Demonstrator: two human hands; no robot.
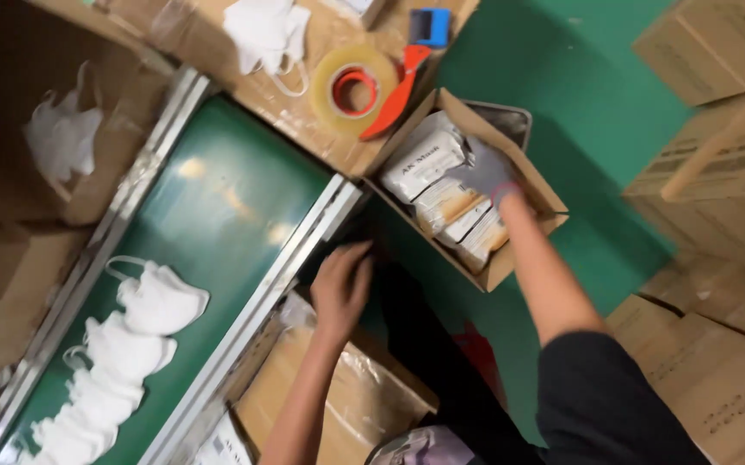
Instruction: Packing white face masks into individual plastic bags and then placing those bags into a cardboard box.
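Observation:
My right hand [486,174], in a grey glove, reaches into an open cardboard box [541,191] and presses on the white mask packets [428,159] stacked inside it. My bare left hand [342,284] hangs with curled fingers beside the metal edge of a green conveyor belt [217,207], holding nothing that I can see. Several white face masks [127,344] lie in a row on the belt at the lower left.
A roll of clear tape in a red dispenser [364,86] lies on cardboard at the top, beside more masks [265,33]. Stacked cardboard boxes [717,129] stand at the right on the green floor. A plastic-lined box [346,396] sits below my left hand.

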